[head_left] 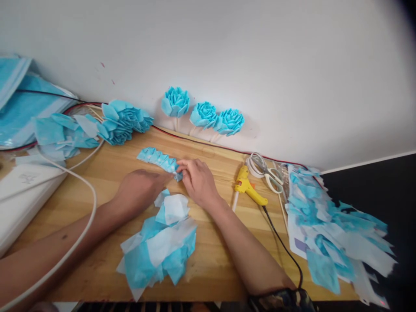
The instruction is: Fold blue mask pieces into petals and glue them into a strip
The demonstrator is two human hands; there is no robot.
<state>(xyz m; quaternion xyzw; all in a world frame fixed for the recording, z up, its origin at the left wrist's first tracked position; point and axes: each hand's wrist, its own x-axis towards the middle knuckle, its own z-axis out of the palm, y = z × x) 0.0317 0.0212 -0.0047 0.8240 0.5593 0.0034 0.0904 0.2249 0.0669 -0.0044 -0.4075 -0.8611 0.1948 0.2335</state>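
A row of folded light-blue fabric pieces [157, 157] lies on the wooden table, its right end between my two hands. My right hand [198, 181] pinches that end with thumb and fingers. From the left, my left hand [138, 190] meets the same end, its fingers curled and its fingertips partly hidden. Just below the hands is a loose pile of blue and white fabric pieces [169, 242]. Three blue fabric flowers on sticks lean against the wall, one of them a flower [175, 102] at the left.
A yellow glue gun [245, 186] and scissors [274, 180] lie to the right, near more fabric scraps [320, 216]. Finished flowers [121, 121], blue sheets [32, 108] and a white box [26, 199] occupy the left. A white cable [94, 195] crosses over my left forearm.
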